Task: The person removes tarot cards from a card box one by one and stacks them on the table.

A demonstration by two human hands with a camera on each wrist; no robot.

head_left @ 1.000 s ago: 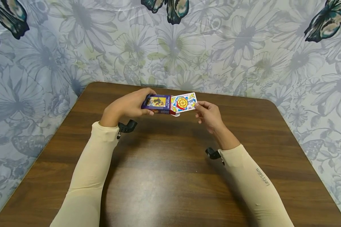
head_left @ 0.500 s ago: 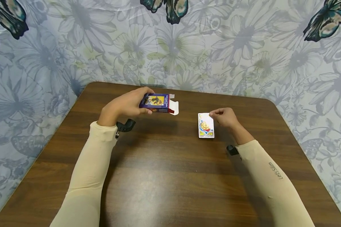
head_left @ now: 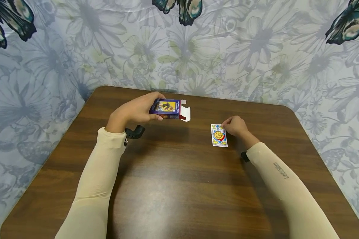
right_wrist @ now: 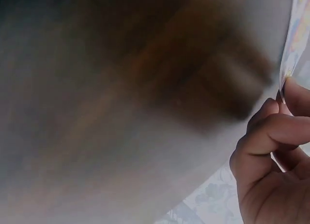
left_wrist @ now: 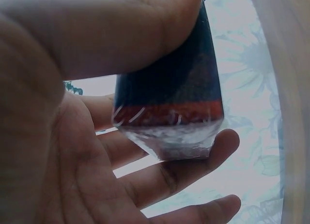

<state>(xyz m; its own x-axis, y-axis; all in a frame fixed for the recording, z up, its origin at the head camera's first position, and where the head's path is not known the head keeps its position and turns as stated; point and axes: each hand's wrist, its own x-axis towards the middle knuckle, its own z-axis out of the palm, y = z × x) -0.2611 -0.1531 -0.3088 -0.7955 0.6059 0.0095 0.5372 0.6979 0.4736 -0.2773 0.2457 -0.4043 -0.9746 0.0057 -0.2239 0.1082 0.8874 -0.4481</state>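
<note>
The left hand [head_left: 137,109] grips the box [head_left: 165,107], likely leaving its flap [head_left: 186,114] unobstructed; the right hand [head_left: 235,126] pinches the card [head_left: 219,136] by one corner, probably for control.

Fills much of the middle and lower frame of the head view as a brown, wood-grained bench [head_left: 179,172]. Slopes slightly down rightward along the far edge, rounds off at both far corners and widens toward the bottom. Catches a pale glare [head_left: 158,205] at lower centre. Bears a tiny pale speck [head_left: 208,181] right of centre. Shows, higher up, a printed card [head_left: 219,135], impossible to tell whether touching or just above.
</note>
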